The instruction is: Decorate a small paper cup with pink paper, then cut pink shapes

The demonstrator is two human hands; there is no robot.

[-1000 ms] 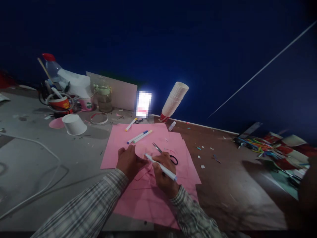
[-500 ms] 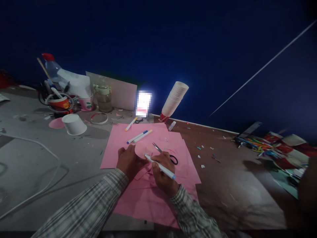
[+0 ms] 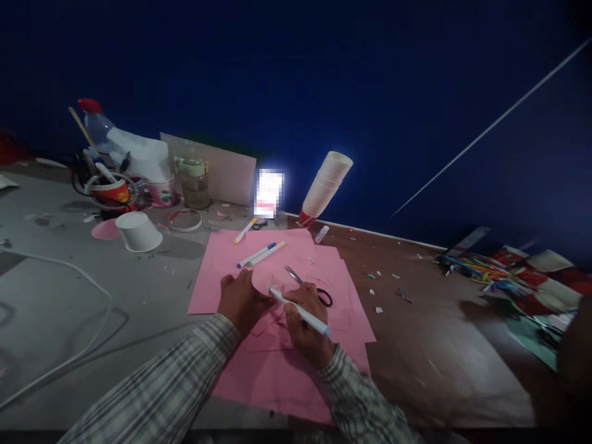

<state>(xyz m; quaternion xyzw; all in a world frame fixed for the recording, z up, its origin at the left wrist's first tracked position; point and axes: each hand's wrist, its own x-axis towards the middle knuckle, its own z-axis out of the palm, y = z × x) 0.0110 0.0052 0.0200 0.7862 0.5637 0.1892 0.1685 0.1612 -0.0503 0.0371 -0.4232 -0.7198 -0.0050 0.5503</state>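
Right hand is pinching a marker over pink paper; left hand is resting there, grip hidden. Loose pieces are lying between; marking is apparently underway, remainder unclear.

Pink sheets: smooth, matt paper. Marker: smooth plastic, slight sheen. Scissors: shiny metal blades, dark plastic-looking handle loops. Sleeves: soft woven cloth, matt. Stacked cups: matt paper. Counter: smooth, faintly glossy where light falls.

1 head-worn camera, facing forward and down, close above left hand and right hand, toward blue wall.
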